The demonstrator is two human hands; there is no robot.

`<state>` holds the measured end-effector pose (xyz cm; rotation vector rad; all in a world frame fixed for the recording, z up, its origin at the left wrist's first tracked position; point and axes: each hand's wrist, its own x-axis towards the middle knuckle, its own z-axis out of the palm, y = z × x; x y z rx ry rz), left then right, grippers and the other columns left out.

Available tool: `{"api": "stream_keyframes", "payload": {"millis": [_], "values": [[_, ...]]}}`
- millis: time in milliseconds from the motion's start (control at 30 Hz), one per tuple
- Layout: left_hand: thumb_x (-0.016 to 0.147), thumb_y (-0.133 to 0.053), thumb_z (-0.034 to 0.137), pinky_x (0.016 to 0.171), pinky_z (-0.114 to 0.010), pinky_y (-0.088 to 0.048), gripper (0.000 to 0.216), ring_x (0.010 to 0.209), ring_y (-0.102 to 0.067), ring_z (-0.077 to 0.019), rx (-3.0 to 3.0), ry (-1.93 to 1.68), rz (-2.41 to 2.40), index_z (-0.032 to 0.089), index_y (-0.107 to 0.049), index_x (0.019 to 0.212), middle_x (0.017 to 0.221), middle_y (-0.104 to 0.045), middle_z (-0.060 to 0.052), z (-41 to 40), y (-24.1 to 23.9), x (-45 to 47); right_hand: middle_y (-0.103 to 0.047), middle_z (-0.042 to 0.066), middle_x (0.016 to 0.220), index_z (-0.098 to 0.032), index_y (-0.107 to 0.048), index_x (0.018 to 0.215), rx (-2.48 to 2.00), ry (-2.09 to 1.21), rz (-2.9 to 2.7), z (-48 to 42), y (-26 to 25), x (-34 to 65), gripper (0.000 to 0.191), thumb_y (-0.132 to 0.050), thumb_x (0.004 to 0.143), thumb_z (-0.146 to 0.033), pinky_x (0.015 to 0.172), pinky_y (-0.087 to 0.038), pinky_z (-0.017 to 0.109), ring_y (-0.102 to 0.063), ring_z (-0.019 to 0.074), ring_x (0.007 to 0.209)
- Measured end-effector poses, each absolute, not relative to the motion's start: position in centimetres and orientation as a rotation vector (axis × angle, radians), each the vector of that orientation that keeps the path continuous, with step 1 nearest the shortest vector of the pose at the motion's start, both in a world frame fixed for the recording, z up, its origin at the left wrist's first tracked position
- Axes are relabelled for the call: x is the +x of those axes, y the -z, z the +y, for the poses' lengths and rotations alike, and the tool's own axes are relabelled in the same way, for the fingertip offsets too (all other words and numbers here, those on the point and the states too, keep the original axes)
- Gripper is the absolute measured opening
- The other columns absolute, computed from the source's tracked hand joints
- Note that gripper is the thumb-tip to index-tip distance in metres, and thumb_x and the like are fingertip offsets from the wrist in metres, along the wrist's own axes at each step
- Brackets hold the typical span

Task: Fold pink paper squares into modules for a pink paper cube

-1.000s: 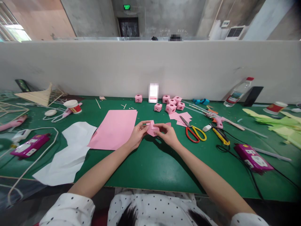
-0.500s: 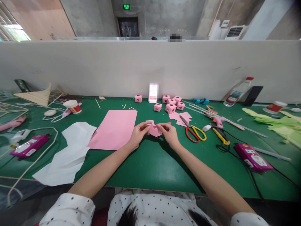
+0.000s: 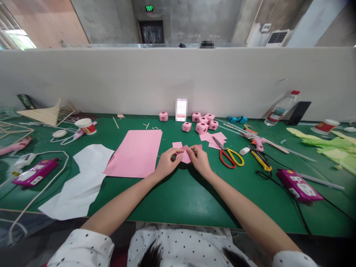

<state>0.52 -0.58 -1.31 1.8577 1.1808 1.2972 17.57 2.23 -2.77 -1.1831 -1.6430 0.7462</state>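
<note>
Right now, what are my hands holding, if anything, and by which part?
A folded pink paper piece: your right hand pinches its upper right side; your left hand is at its left side, grip unclear.

- Pink is shown by the paper piece (image 3: 185,157) at the centre of the frame.
- Pink cubes (image 3: 201,128) above it are marked with darker patches.
- The table (image 3: 178,202) is coloured green.
- The scissors (image 3: 223,149), right of centre, are coloured red and yellow at the handles.
- The lower-left sleeve (image 3: 83,247) is patterned with black dots on white.
</note>
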Motion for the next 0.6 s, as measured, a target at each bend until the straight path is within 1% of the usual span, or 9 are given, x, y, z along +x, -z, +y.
{"api": "stream_keyframes", "payload": {"millis": [133,200,300,367,433,500,600], "values": [[0.082,-0.066,0.038,0.067,-0.027,-0.047,0.019,0.079,-0.062,-0.0173,1.853,-1.279,1.245,0.02,-0.066,0.089,0.09,-0.067,-0.004,-0.4,1.6,0.5,-0.054,-0.003,0.052,-0.022,-0.059,0.082,-1.152,-0.752,-1.671,2.1,2.7,17.5,0.033,-0.05,0.09,-0.053,0.047,-0.03,0.026,-0.046,0.0141,0.046],[0.08,-0.068,0.039,0.065,-0.027,-0.046,0.021,0.078,-0.061,-0.0173,1.857,-1.276,1.274,0.02,-0.062,0.086,0.086,-0.066,-0.003,-0.2,1.8,0.4,-0.055,-0.003,0.053,-0.022,-0.059,0.082,-1.136,-0.766,-1.686,2.0,2.7,17.4,0.034,-0.049,0.091,-0.054,0.048,-0.031,0.026,-0.047,0.0144,0.047],[0.078,-0.07,0.04,0.065,-0.028,-0.045,0.023,0.078,-0.061,-0.0179,1.874,-1.277,1.326,0.02,-0.059,0.084,0.085,-0.065,-0.003,-0.1,2.0,0.3,-0.064,0.001,0.066,-0.021,-0.06,0.085,-1.117,-0.738,-1.667,1.7,2.6,17.2,0.033,-0.049,0.091,-0.052,0.055,-0.039,0.027,-0.056,0.0163,0.057],[0.079,-0.069,0.038,0.068,-0.029,-0.046,0.022,0.081,-0.062,-0.0187,1.901,-1.264,1.348,0.02,-0.059,0.087,0.087,-0.065,-0.003,0.0,2.1,0.2,-0.067,0.003,0.073,-0.021,-0.06,0.085,-1.119,-0.711,-1.622,1.5,2.5,17.0,0.032,-0.05,0.091,-0.051,0.06,-0.041,0.027,-0.059,0.0173,0.063],[0.08,-0.068,0.034,0.074,-0.031,-0.046,0.019,0.086,-0.062,-0.0197,1.937,-1.256,1.35,0.02,-0.06,0.091,0.09,-0.066,-0.004,0.2,2.2,0.2,-0.064,0.002,0.069,-0.021,-0.06,0.083,-1.132,-0.739,-1.571,1.3,2.5,16.8,0.033,-0.051,0.09,-0.052,0.057,-0.04,0.027,-0.056,0.0169,0.06],[0.081,-0.067,0.03,0.08,-0.033,-0.047,0.018,0.09,-0.062,-0.0204,1.951,-1.274,1.338,0.02,-0.061,0.094,0.094,-0.067,-0.005,0.3,2.3,0.2,-0.057,-0.001,0.06,-0.022,-0.058,0.082,-1.138,-0.805,-1.526,1.2,2.5,16.5,0.033,-0.051,0.089,-0.054,0.051,-0.036,0.027,-0.049,0.0153,0.052],[0.081,-0.065,0.025,0.082,-0.034,-0.048,0.021,0.093,-0.063,-0.021,1.908,-1.314,1.298,0.021,-0.061,0.102,0.101,-0.067,-0.006,0.3,2.4,0.2,-0.047,-0.005,0.052,-0.022,-0.056,0.082,-1.121,-0.876,-1.472,1.2,2.6,16.3,0.033,-0.051,0.088,-0.055,0.046,-0.031,0.026,-0.041,0.0135,0.046]]}}
